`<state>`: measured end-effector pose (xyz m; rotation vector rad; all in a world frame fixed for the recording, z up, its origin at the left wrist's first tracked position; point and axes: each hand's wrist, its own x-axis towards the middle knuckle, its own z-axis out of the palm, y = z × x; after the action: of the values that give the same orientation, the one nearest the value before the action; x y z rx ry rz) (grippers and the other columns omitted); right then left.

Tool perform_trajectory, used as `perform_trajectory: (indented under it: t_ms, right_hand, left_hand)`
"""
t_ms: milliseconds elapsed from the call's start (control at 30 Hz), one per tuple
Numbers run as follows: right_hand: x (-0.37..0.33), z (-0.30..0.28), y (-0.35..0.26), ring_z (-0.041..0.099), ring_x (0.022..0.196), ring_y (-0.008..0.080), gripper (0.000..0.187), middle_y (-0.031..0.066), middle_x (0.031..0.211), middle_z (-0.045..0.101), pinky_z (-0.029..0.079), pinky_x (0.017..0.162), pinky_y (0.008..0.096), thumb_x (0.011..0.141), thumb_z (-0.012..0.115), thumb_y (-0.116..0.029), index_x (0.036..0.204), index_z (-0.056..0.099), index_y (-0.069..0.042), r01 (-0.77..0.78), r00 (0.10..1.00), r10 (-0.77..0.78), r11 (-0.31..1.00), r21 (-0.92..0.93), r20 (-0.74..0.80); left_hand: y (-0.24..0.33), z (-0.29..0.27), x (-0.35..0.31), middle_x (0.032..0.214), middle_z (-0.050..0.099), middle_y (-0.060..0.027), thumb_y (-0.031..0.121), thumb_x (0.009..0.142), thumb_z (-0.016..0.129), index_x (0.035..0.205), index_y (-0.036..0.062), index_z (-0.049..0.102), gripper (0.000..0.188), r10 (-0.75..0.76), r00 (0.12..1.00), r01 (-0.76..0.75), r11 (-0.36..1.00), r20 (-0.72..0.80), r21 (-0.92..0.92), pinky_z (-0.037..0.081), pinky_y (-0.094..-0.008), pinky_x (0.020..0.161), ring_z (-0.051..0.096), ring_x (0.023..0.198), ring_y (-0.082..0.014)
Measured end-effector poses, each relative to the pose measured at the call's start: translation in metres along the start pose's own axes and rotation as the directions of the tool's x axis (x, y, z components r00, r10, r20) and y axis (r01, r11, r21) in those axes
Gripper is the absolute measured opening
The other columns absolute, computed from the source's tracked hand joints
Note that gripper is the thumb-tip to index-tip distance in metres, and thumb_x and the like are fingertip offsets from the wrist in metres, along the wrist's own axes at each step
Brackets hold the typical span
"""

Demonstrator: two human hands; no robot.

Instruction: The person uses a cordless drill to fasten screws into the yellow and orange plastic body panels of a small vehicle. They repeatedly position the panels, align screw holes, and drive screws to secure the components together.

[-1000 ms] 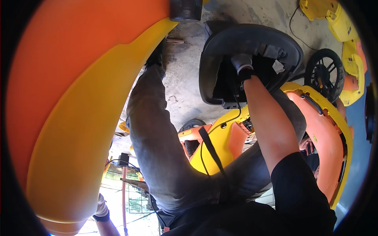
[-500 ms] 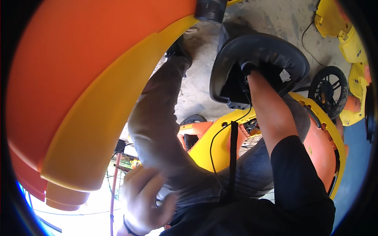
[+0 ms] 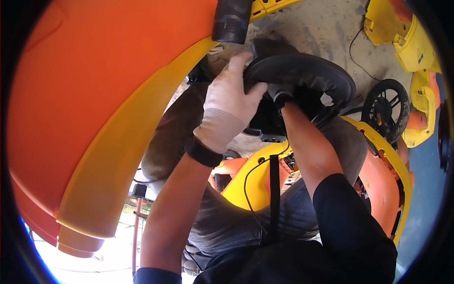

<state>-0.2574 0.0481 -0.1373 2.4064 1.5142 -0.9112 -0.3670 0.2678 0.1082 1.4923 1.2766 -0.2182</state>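
A black hollow shell (image 3: 302, 66) with a broad rounded rim stands tilted between my knees, its dark opening toward me. My left hand (image 3: 231, 94), in a white knitted glove, grips the shell's left rim. Its thumb lies on the near side of the rim and its fingers reach over the outer side. My right hand (image 3: 282, 96) goes into the opening. A black band circles that wrist, and its fingers are hidden inside the shell. Toward the right of the opening, a small bright patch shows through a hole.
A large orange and yellow body panel (image 3: 113, 132) looms at the left. A black cylinder (image 3: 231, 21) juts beside it. Yellow and orange vehicle panels (image 3: 383, 184) and a spoked wheel (image 3: 386, 111) lie at the right. A thin cable (image 3: 247, 184) hangs over my lap.
My left hand has come up from the lower left and taken hold of the shell's left rim. The shell appears slightly further left and more tilted. My right hand stays inside it.
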Motion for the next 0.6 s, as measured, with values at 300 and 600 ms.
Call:
perform_trajectory:
  t_ms: [300, 600]
  right_hand:
    - [-0.019, -0.004, -0.008, 0.052, 0.129, 0.0338, 0.038, 0.0152, 0.133, 0.061, 0.039, 0.108, 0.0452, 0.097, 0.049, -0.03, 0.127, 0.062, -0.01, -0.014, 0.999, 0.011, 0.999, 0.042, 0.053]
    - [-0.062, 0.008, -0.051, 0.051, 0.13, 0.0335, 0.039, 0.0156, 0.134, 0.06, 0.039, 0.109, 0.0455, 0.098, 0.048, -0.03, 0.129, 0.061, -0.01, 0.005, 0.97, -0.035, 0.992, 0.124, 0.242]
  left_hand:
    - [0.023, 0.003, -0.012, 0.082, 0.067, -0.0258, 0.035, 0.093, 0.067, 0.099, -0.001, 0.058, 0.037, -0.034, 0.985, 0.0, 0.98, 0.171, 0.197, 0.052, -0.0473, 0.071, 0.066, 0.082, -0.0446]
    - [-0.023, -0.007, -0.036, 0.082, 0.067, -0.0265, 0.032, 0.095, 0.064, 0.103, -0.0024, 0.059, 0.035, -0.094, 0.92, 0.007, 0.974, 0.38, 0.224, 0.05, -0.0492, 0.078, 0.065, 0.088, -0.0447]
